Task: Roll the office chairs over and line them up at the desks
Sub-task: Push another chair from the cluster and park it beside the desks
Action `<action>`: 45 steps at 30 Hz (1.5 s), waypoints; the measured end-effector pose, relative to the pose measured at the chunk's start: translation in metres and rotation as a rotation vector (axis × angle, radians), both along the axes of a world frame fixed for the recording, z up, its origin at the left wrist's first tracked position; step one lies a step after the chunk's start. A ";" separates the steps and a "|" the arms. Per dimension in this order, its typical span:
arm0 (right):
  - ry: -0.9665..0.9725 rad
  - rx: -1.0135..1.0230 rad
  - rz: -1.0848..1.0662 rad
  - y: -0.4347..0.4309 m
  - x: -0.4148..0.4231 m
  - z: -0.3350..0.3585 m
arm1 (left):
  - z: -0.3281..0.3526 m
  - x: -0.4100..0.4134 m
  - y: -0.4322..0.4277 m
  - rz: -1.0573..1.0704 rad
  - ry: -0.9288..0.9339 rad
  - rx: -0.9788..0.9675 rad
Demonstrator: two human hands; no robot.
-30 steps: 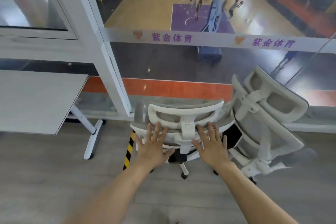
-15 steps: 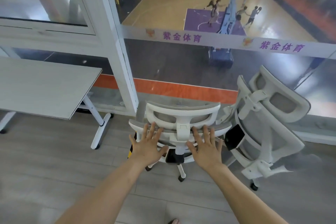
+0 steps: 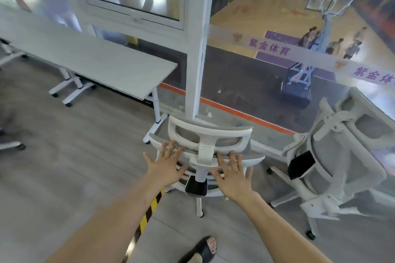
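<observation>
Office chairs, two: near chair (image 3: 210,133) (left hand (image 3: 165,166), right hand (image 3: 232,175) splayed on it), far chair (image 3: 335,162) beside.

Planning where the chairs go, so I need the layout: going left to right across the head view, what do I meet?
The desk → left hand → right hand → second chair. The near chair spans both hands, so it has no place in the order.

Yellow-and-black tape (image 3: 147,218) lies on the grey plank floor (image 3: 64,166), and a white window post (image 3: 197,60) rises at the glass. A pale band with purple characters (image 3: 269,46) crosses the pane. Beyond it are a basketball court (image 3: 267,13), a blue hoop stand (image 3: 299,79) and several players (image 3: 333,46).
</observation>
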State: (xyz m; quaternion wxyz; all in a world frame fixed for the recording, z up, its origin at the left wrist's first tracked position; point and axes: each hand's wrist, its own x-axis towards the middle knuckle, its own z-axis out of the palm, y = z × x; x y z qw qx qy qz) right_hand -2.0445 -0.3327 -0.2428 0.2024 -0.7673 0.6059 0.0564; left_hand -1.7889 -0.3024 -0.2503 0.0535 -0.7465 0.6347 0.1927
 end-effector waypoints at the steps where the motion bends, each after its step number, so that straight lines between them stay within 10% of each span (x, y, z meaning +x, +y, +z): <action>1: 0.011 0.003 0.027 0.015 0.008 0.001 | -0.001 0.008 0.022 0.023 0.010 0.000; 22: 0.060 -0.020 0.606 0.202 0.192 0.004 | -0.004 0.109 0.358 0.620 0.098 -0.013; 45: 0.032 0.010 0.960 0.074 0.539 -0.006 | 0.011 0.392 0.285 0.990 0.071 0.115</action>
